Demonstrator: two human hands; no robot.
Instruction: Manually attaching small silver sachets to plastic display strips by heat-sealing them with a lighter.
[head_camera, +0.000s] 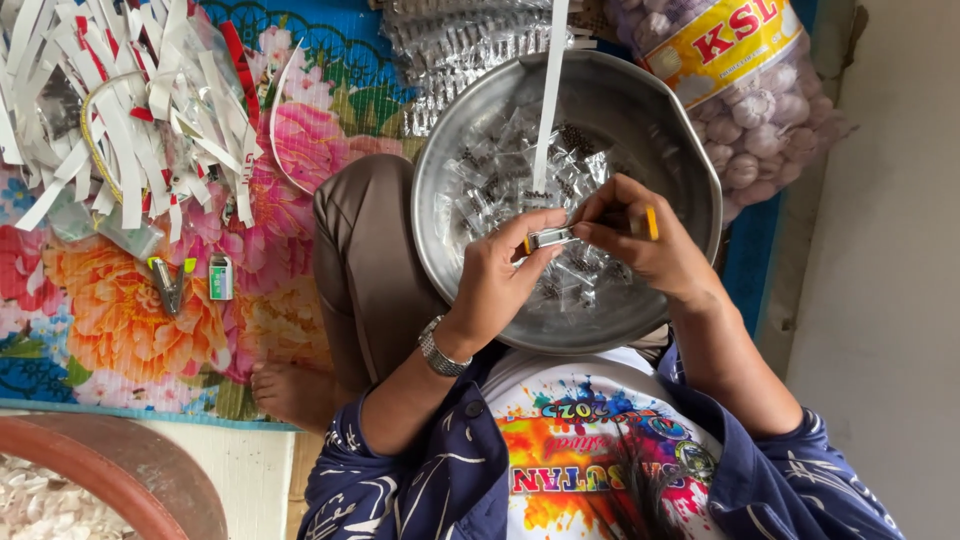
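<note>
A large round metal bowl (690, 160) rests on my lap, holding several small clear packets (490, 180) of dark seeds. Both hands meet over its middle. My left hand (497, 280), with a metal watch on the wrist, pinches the silver tip of a small stapler (549, 238). My right hand (650, 255) closes on the stapler's other end, where a yellow part (651, 222) shows between the fingers. A long white paper strip (549, 100) runs down from the top of the view to the stapler tip. What lies under the fingers is hidden.
On the floral mat (120, 320) at left lie a heap of cut white paper strips (130, 110), a second stapler (168, 283) and a small green-and-white box (221, 277). Chains of packets (460, 45) and a bag of garlic (760, 110) lie beyond the bowl. A reddish basin (150, 480) sits bottom left.
</note>
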